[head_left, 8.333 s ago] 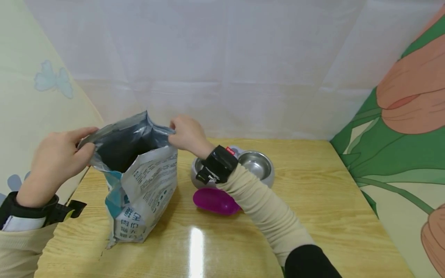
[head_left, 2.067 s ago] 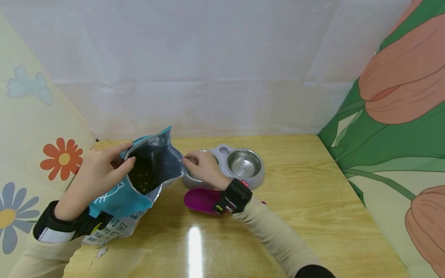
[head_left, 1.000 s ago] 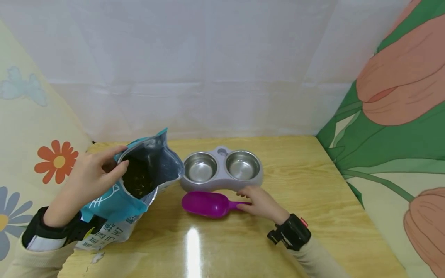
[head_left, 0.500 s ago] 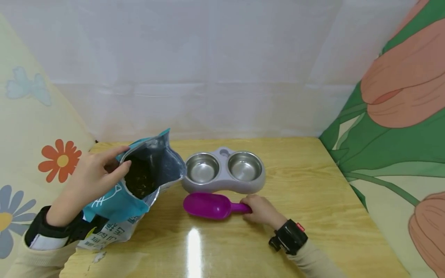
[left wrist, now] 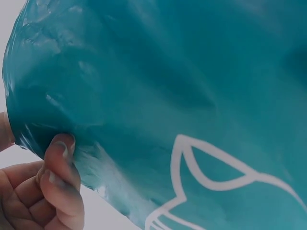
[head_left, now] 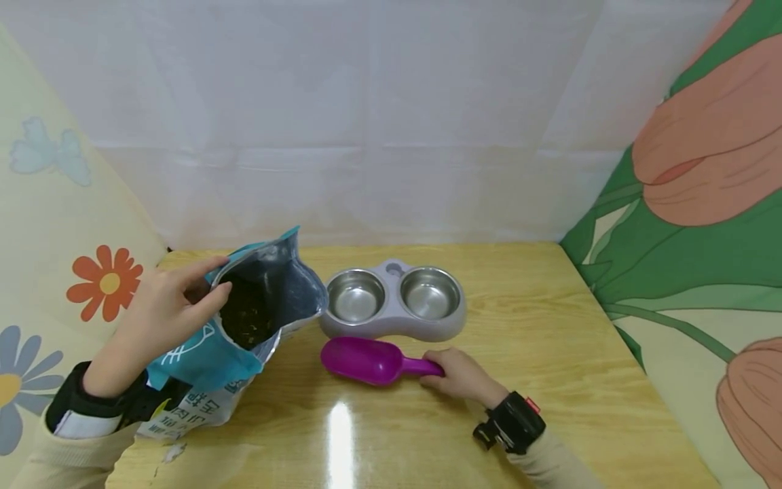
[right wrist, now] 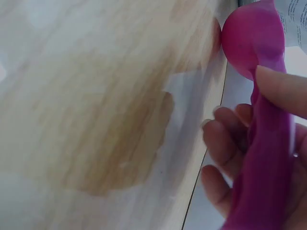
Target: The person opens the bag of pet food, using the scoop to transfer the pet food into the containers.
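Note:
My left hand [head_left: 165, 309] pinches the left rim of a blue and white food bag [head_left: 208, 363], thumb inside its mouth. The bag leans with its silver-lined mouth wide and facing up; dark contents with small pale bits show deep inside. In the left wrist view, curled fingers [left wrist: 62, 177] press the bag's teal outside [left wrist: 144, 96], which carries a white line drawing. My right hand [head_left: 461, 375] grips the handle of a magenta scoop [head_left: 363, 360], whose bowl points left toward the bag. The right wrist view has the thumb along the scoop handle [right wrist: 268, 158], fingers curled beneath.
Just behind the scoop stands a grey double pet bowl [head_left: 391, 326] with two bare steel dishes, close to the bag's right side. All rest on a wooden table [head_left: 519, 305]. A white sheet [head_left: 391, 136] hangs behind; patterned panels flank both sides.
Earlier both hands held the bag's mouth; the bag has since been tilted over. My right hand let go of it, moved right and took the scoop's handle. The left hand stayed on the rim.

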Tool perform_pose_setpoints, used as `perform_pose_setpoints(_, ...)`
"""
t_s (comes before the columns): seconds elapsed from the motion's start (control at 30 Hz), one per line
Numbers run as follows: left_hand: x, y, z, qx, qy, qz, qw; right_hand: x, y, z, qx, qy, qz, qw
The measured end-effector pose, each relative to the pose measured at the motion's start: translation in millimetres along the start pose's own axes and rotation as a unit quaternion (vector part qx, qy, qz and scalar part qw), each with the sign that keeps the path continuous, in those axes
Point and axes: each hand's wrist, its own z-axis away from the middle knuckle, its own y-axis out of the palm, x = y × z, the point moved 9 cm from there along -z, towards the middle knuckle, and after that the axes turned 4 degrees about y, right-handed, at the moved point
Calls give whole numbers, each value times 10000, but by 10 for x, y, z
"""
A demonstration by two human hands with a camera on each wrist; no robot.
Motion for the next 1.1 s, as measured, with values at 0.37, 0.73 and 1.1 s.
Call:
perform_pose_setpoints(0.37,-13,2,11,30,7,41,10000,165,-224,124,-82,-49,-45,9999)
perform_pose_setpoints(0.73,-24,-24,-15,-30,100,-23,9999,375,-877,268,-385,-319,-84,9987)
perform_pose_setpoints(1.1,-33,-14,-22,32,86,-43,9999,790,-1289,35,-754,-976,68,9923)
